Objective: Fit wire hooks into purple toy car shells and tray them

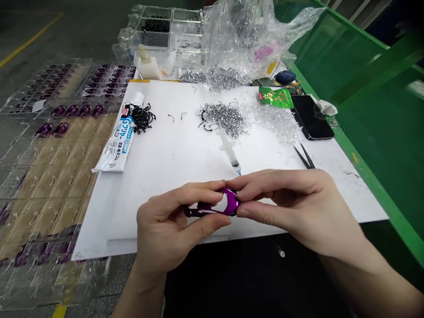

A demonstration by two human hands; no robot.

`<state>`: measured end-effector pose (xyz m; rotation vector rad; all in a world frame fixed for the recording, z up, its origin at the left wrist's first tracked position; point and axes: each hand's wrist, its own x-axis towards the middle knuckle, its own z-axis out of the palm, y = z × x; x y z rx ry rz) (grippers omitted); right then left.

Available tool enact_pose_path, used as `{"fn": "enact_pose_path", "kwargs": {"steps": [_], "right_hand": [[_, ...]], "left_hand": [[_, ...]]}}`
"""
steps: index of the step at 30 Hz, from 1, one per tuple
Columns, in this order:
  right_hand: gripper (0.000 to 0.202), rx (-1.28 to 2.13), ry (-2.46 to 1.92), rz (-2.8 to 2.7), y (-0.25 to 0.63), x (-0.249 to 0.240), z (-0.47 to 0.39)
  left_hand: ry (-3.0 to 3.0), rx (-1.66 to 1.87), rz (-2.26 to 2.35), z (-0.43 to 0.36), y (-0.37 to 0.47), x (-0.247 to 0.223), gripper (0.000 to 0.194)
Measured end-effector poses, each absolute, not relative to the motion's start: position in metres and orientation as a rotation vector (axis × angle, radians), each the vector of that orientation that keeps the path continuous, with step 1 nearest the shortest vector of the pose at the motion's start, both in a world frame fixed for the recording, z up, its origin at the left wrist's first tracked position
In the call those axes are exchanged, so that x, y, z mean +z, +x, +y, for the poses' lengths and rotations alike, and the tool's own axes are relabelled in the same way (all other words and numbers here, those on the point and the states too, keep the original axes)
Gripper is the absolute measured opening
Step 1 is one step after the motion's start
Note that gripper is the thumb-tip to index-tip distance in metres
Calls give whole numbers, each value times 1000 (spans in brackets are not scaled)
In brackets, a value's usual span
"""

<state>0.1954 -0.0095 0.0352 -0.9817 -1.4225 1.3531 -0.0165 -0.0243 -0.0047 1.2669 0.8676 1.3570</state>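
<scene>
Left hand (175,225): gripping the purple part (232,201) by its left portion, fingers on top, thumb underneath. Could smudge the shiny finish from pressing too hard.
Right hand (298,203): pinching the right end, index finger above, thumb below. Cannot tell about any small piece under those tips; could get lost unnoticed on easing the pinch.
Purple part: held between left and right hand, over the near side of the white surface (165,176). Glossy, so likely slippery; could shoot out on an uneven squeeze, then drop past the near edge.
Syringe (230,152): lying just beyond the right hand's fingers, blue tip toward them. Could get knocked by a short forward move, or leave a smear if wet at the tip.
Tweezers (303,157): lying just past the right hand's knuckles, points facing away. Could be swept aside by an outward swing.
Silver pile (228,118): ahead of both hands, behind the syringe. Loose; could scatter or cling to fingers after a brush.
Black pile (143,118): forward of the left hand, against the tube (117,139). Could mix with silver from a careless sweep.
Tube: forward and left of the left hand, lower end near the surface's left edge. Could slide off after a nudge.
</scene>
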Motion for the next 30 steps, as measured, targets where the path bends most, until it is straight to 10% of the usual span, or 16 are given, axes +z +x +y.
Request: {"fn": "enact_pose_path", "kwargs": {"steps": [14, 30], "right_hand": [[59, 1440, -1032, -1477, 204, 37, -3], [64, 1209, -1029, -1504, 196, 25, -7]], "left_hand": [[1340, 1379, 973, -29, -13, -5, 57], [1046, 1208, 983, -30, -10, -3, 25]]}}
